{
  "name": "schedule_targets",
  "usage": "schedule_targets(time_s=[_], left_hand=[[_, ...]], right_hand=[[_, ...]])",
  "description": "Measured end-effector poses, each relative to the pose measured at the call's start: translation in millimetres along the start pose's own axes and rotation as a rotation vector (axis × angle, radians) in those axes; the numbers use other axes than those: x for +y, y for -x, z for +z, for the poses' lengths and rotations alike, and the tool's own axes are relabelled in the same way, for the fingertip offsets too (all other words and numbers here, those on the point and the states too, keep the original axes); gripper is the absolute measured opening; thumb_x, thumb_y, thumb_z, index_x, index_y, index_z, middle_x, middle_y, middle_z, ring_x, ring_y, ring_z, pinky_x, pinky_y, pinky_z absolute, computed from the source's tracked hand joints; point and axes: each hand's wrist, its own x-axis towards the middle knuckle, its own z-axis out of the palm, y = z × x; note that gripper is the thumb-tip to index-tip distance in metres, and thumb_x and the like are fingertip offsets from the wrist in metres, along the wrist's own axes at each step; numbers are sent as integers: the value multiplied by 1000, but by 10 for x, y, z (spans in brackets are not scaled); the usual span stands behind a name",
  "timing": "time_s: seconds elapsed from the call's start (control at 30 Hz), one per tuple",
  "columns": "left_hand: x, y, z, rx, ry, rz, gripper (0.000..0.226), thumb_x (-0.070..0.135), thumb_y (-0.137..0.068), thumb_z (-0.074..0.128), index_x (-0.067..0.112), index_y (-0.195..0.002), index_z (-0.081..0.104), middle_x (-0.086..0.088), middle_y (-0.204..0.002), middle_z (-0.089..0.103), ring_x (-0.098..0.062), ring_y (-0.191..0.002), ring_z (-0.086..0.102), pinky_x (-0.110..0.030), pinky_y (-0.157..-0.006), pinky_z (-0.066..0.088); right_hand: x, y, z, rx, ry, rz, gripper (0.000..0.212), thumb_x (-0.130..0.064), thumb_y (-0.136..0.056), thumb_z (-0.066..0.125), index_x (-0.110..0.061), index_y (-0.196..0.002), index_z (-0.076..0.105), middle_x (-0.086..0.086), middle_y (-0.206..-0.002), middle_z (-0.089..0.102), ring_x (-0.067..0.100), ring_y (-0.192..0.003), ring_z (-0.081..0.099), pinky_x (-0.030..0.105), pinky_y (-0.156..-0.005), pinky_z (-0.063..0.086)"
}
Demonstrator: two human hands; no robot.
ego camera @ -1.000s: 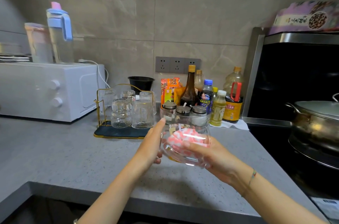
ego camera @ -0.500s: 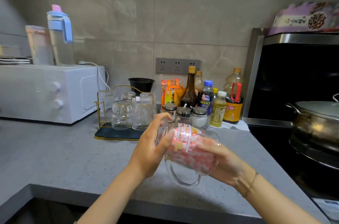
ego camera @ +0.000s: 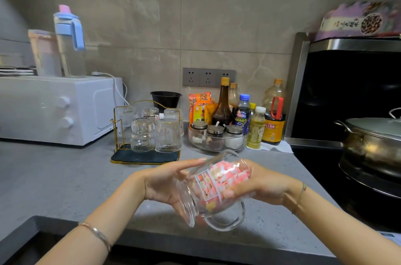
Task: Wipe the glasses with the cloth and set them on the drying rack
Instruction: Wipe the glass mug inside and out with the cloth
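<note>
A clear glass mug [ego camera: 195, 206] with a handle and a printed label lies tilted between my hands over the grey counter, its base turned to the lower left. My left hand [ego camera: 165, 180] cradles its base side with fingers spread along the glass. My right hand [ego camera: 260, 182] presses a pink and white cloth [ego camera: 227, 175] against the mug; whether the cloth is inside the glass or behind it I cannot tell. Behind, a gold wire drying rack [ego camera: 121, 132] on a dark mat holds several upturned glasses [ego camera: 142, 134].
A white microwave [ego camera: 54, 108] with a water bottle on top stands at the left. Sauce bottles [ego camera: 223, 104] and a tray of spice jars [ego camera: 217, 136] crowd the back. A metal pot [ego camera: 373, 143] sits on the black stove at the right. The counter's front edge [ego camera: 152, 236] is near.
The mug has been turned over in my hands, from upright to tilted with its handle swung down to the lower right. My left hand has shifted from the rim side to under the base.
</note>
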Motion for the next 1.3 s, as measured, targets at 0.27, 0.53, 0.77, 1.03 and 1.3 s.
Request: schedule_targets(time_s=[0.27,0.53,0.77,1.03,1.3], left_hand=[[-16,-102,38,29,58,10,94,62,-32,90,16,-110,68,-11,-101,74,-25,-88,72,-47,-87,55],[-44,-71,146,193,65,96,84,61,-53,75,20,-124,61,-9,-115,72,-28,-105,68,-50,-95,52],[-149,-241,354,240,655,189,92,57,-48,88,2,-119,65,-20,-114,69,-33,-98,67,-51,-94,52],[101,-257,540,309,1090,65,78,66,-62,76,4,-109,66,-16,-92,69,-27,-89,66,-34,-74,58],[144,-222,613,331,1246,26,77,64,-63,77,0,-103,64,-20,-80,69,-35,-81,68,-35,-93,54]], right_hand=[[23,-59,-99,20,-143,-64,47,-6,-63,83,-5,-108,68,15,-113,69,27,-101,67,34,-86,56],[-59,-146,-229,440,-562,-121,20,-13,-76,63,-1,-90,71,12,-83,75,14,-63,71,19,-58,58],[-150,-183,-34,682,-384,-451,38,-27,-81,65,-10,-115,65,9,-109,72,23,-106,67,30,-86,56],[160,-265,359,727,616,-853,40,-12,-93,58,-17,-133,54,-4,-139,54,8,-132,46,29,-106,41],[369,-352,202,691,1153,-947,52,-36,-98,47,-15,-143,34,-4,-151,33,8,-144,24,28,-119,15]])
